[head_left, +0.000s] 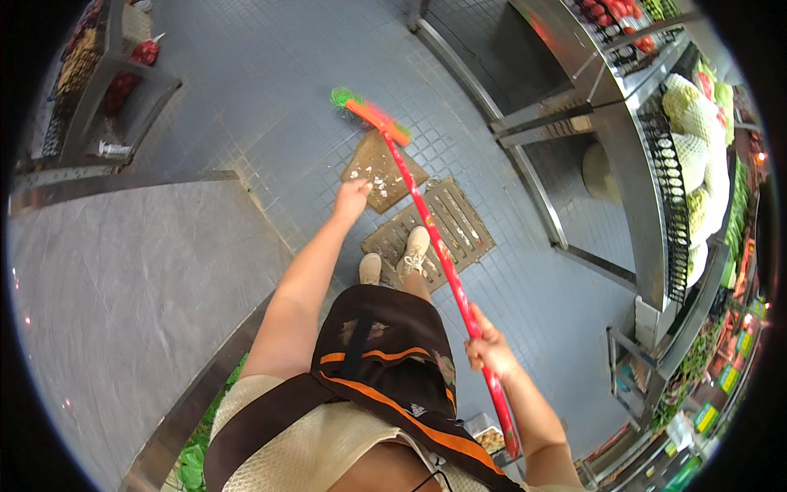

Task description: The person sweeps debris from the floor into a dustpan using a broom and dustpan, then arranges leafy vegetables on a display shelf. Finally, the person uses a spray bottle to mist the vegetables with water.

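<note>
— What has the left hand [352,199] got?
— It grips the near edge of a flat piece of brown cardboard [384,170] that lies on the tiled floor [246,98], strewn with pale scraps. How tightly the fingers close cannot be told from here.
— And to the right of that grip?
— The broom's green bristles [348,99] rest at the cardboard's far corner, beyond the left hand. From there the red broom handle [434,238] runs in one long diagonal, back and rightward, crossing the floor drain grate [433,234] to the right hand [490,351].
— Is that hand closed?
— Yes, wrapped fully round the handle, with a short length sticking out behind it.
— Which hand is nearer the cardboard?
— The left, touching it; the right is well apart.
— Room to move?
— Open tiles lie ahead of the bristles. A grey counter [123,287] edges the left side, and steel produce shelving [631,148] stands well to the right.
</note>
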`<state>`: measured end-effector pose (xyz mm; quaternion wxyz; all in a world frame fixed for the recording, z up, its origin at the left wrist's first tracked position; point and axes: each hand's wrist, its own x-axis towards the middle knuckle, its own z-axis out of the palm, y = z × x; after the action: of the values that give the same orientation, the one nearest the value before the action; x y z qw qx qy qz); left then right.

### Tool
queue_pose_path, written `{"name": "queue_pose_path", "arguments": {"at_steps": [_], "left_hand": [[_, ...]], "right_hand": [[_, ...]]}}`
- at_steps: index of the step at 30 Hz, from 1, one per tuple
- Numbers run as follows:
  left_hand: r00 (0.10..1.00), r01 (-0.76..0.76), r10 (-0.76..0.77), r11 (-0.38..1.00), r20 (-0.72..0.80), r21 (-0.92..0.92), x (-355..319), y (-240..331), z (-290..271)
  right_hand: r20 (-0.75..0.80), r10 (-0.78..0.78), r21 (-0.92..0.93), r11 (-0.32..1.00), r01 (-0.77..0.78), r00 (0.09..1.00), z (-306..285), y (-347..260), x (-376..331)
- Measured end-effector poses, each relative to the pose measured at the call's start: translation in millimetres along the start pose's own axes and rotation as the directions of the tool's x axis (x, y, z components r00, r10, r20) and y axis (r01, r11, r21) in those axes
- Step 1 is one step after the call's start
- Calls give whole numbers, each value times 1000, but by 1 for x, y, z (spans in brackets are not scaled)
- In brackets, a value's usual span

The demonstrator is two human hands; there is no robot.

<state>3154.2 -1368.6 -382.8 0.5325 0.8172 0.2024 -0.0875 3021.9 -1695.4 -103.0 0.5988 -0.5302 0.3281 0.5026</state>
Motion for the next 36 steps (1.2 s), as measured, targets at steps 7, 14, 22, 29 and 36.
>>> {"name": "queue_pose_path", "arguments": {"at_steps": [7,14,22,29,36], "left_hand": [[980,65,-103,974,-168,-216,-95,-22,-60],[945,222,-266,949,-190,-226,-115,-101,-60],[942,203,-262,943,-211,-265,-143,-77,-95],[982,175,-181,981,-60,-86,-163,-87,-105],[987,125,-126,992,96,19,-152,-81,-61]], "right_hand": [[8,-433,-766,577,284,901,49,-38,172],[31,-217,-807,571,152,976,59,105,79],[-33,18,-341,940,-28,999,60,85,-15],[-239,-394,-553,807,209,887,37,70,95],[-122,-31,-69,997,23,992,31,175,-13]]}}
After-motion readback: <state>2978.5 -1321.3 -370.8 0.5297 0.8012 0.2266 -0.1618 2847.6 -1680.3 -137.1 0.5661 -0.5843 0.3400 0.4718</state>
